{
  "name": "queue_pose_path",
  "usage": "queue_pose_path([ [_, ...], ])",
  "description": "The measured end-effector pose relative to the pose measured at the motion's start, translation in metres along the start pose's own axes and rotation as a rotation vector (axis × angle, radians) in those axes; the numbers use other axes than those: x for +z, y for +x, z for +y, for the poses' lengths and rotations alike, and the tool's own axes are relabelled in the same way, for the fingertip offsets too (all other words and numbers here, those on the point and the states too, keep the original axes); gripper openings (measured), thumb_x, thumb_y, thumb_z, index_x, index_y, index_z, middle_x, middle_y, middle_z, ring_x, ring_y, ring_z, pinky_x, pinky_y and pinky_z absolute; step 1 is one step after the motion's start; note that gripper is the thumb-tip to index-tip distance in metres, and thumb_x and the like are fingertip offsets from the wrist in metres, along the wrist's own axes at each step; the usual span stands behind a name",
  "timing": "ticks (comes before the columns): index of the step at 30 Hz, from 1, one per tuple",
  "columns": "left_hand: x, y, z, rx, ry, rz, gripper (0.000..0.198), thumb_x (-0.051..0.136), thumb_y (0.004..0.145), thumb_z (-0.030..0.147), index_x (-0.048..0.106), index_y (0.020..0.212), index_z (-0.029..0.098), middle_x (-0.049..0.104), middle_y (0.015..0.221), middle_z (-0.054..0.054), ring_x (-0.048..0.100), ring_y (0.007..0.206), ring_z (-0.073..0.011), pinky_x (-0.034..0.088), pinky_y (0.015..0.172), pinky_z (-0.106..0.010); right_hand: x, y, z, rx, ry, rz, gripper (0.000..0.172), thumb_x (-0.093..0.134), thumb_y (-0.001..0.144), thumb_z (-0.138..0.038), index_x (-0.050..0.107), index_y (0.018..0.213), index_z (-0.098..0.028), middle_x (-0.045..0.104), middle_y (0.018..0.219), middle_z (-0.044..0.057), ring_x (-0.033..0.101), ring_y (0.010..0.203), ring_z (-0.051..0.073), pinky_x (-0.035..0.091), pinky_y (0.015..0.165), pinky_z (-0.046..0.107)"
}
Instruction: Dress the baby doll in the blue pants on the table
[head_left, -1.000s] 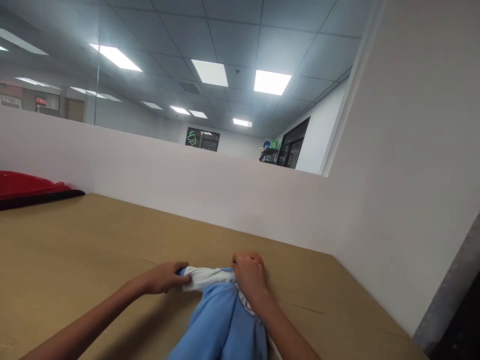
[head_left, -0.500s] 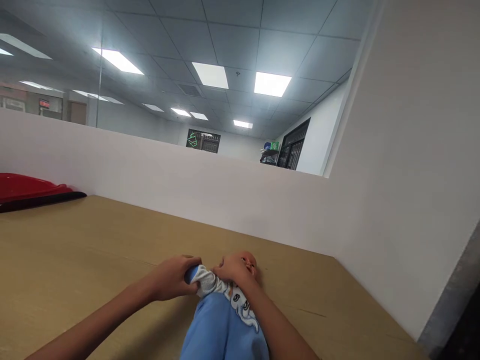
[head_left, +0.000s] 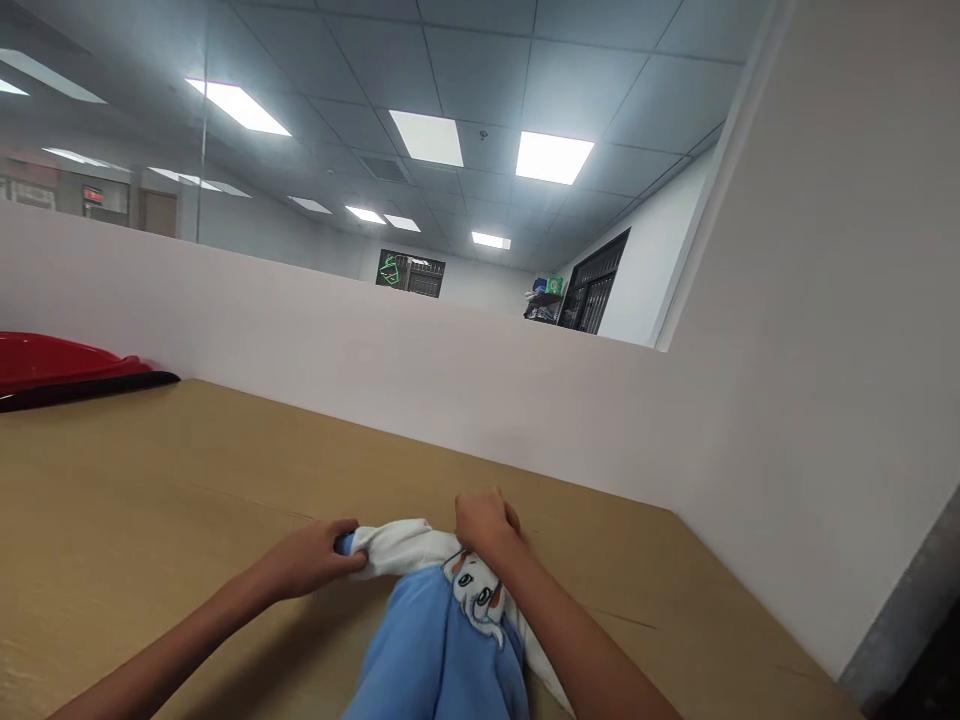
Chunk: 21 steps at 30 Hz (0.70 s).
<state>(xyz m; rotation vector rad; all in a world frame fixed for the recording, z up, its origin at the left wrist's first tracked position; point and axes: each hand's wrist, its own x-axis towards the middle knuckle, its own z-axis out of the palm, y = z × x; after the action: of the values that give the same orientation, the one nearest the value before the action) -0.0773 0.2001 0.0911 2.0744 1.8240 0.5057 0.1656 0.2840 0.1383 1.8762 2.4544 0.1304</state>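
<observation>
A baby doll lies on the tabletop, dressed in a white long-sleeved shirt with a cartoon face print and blue pants. My left hand pinches the blue cuff at the end of one sleeve, which is stretched out to the left. My right hand is closed at the shoulder or collar of the shirt, its fingertips turned away from view. Behind that hand the doll's head is hidden.
The brown tabletop meets a low white wall at the back, with a glass pane above it. A red plastic object with a black edge lies at the far left. Another white wall rises on the right.
My left hand has moved left with the cuff, and the bunched sleeve is now straighter. My right hand has shifted right and closed at the shirt's top; the doll's face is now covered.
</observation>
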Motion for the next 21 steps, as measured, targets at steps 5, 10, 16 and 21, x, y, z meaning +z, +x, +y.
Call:
queue_pose_path([
  [5, 0.006, 0.009, -0.012, 0.0, -0.019, -0.032, 0.043, 0.047, 0.083, 0.06, 0.064, 0.093, 0.022, 0.076, 0.093, -0.011, 0.071, 0.088, -0.0338, 0.034, 0.068, -0.035, 0.008, -0.025, 0.008, 0.066, 0.138, 0.072, 0.015, 0.069, 0.096, -0.016, 0.081, 0.102, -0.01, 0.083, 0.109, 0.023, 0.079, 0.11, 0.037, 0.061, 0.092, 0.049],
  [10, 0.007, 0.007, -0.01, 0.002, -0.002, -0.044, 0.046, 0.044, 0.086, 0.063, 0.065, 0.093, 0.022, 0.078, 0.095, -0.014, 0.071, 0.09, -0.0364, 0.037, 0.071, -0.038, 0.028, -0.055, 0.021, 0.034, 0.401, 0.133, 0.039, 0.061, 0.102, -0.049, 0.075, 0.114, -0.015, 0.08, 0.121, 0.019, 0.074, 0.119, 0.034, 0.053, 0.097, 0.041],
  [16, 0.015, 0.001, -0.016, -0.003, -0.018, -0.086, 0.055, 0.044, 0.085, 0.062, 0.07, 0.108, 0.02, 0.081, 0.116, -0.016, 0.074, 0.104, -0.0377, 0.048, 0.083, -0.041, 0.059, -0.105, 0.087, -0.08, 0.74, -0.083, 0.046, 0.062, 0.096, -0.06, 0.069, 0.12, -0.021, 0.081, 0.095, 0.005, 0.072, 0.084, 0.022, 0.05, 0.074, 0.03],
  [21, 0.026, 0.004, -0.023, -0.01, -0.004, -0.095, 0.06, 0.042, 0.085, 0.063, 0.069, 0.112, 0.016, 0.08, 0.12, -0.02, 0.075, 0.107, -0.0384, 0.053, 0.089, -0.044, 0.098, -0.15, 0.13, -0.155, 1.042, -0.078, 0.032, 0.068, 0.09, -0.054, 0.071, 0.099, -0.023, 0.072, 0.088, 0.002, 0.065, 0.083, 0.024, 0.05, 0.077, 0.034],
])
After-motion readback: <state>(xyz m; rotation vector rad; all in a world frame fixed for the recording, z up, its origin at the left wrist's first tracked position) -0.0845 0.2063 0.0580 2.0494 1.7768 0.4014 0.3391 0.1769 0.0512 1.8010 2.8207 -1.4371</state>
